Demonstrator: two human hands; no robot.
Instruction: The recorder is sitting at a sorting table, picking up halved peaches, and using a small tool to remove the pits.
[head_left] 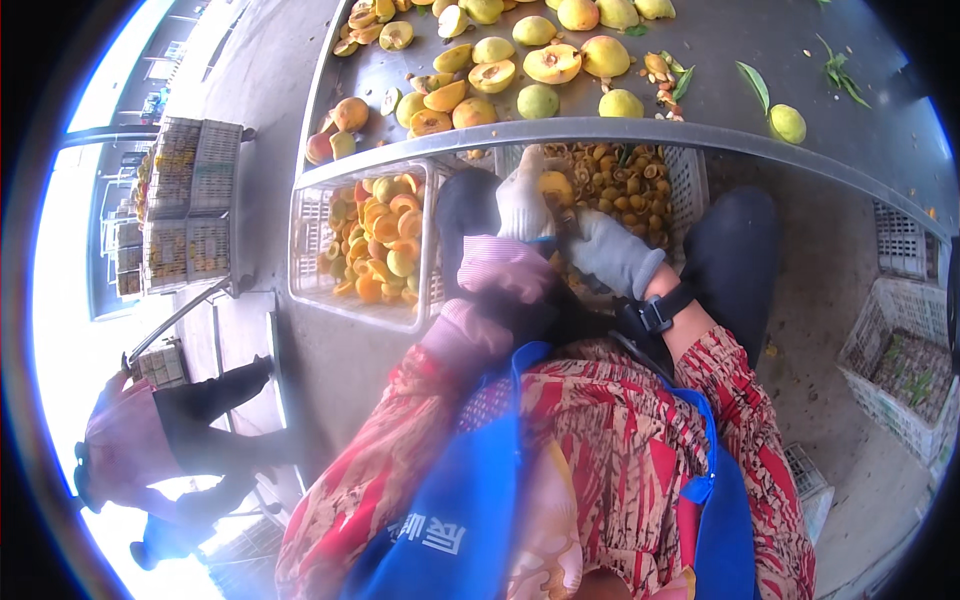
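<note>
In a white glove, my left hand [524, 203] is above the gap between two crates, its fingers closed against a yellow peach piece [556, 187]. My right hand [608, 254], in a grey glove, comes in from the other side with its fingers curled close to that piece. Whatever it grips is too small or hidden to name. Beneath both hands stands a white crate [688, 190] filled with small brown peach pits [625, 185]. To the left, another white crate [358, 309] holds orange and yellow peach halves [385, 240].
A metal table [690, 30] crosses the far side, bearing whole and halved peaches [552, 64], loose pits and leaves. Stacked crates [190, 210] stand at left, where another person [150, 430] walks. At right sits a crate with debris [905, 365].
</note>
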